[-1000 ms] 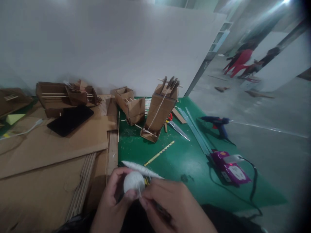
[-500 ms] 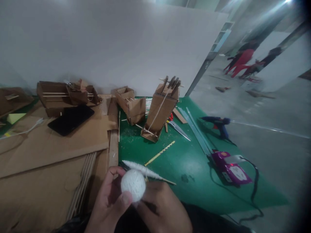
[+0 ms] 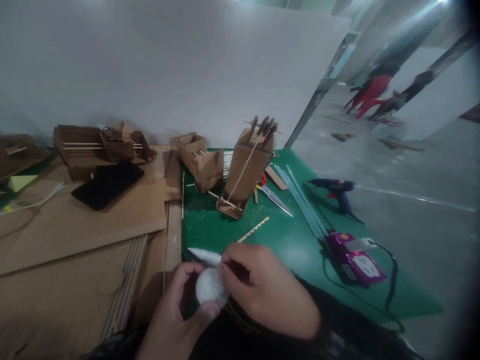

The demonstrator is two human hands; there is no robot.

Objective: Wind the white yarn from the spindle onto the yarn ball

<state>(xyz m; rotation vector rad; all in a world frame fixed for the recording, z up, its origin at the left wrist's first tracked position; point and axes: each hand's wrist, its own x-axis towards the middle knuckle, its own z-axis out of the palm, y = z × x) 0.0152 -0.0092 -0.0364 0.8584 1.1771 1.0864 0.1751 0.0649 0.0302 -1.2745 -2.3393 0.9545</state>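
A ball of white string (image 3: 210, 287) rests in my left hand (image 3: 183, 300), with the thumb in front and the fingers curled behind it. At the ball's upper right side, my right hand (image 3: 258, 285) has its thumb and forefinger pinched together; what lies between those fingertips is too small to make out. Behind the ball, a stick wound with white thread (image 3: 204, 256) lies on the green table (image 3: 210, 227), its right part hidden by my right hand. A yellow notched strip (image 3: 255, 229) lies just beyond my right hand.
A tilted cardboard model (image 3: 245, 172) stands behind my hands, with scissors (image 3: 275, 200) beside it. To the right are clear glue sticks (image 3: 300, 200), a blue glue gun (image 3: 335, 190) and a purple power strip (image 3: 354, 257). Cardboard sheets (image 3: 75, 260) and a black tablet (image 3: 108, 185) lie left.
My right hand has risen from below the ball to its upper right side, now covering part of the wound stick and notched strip. The ball has shifted slightly right.
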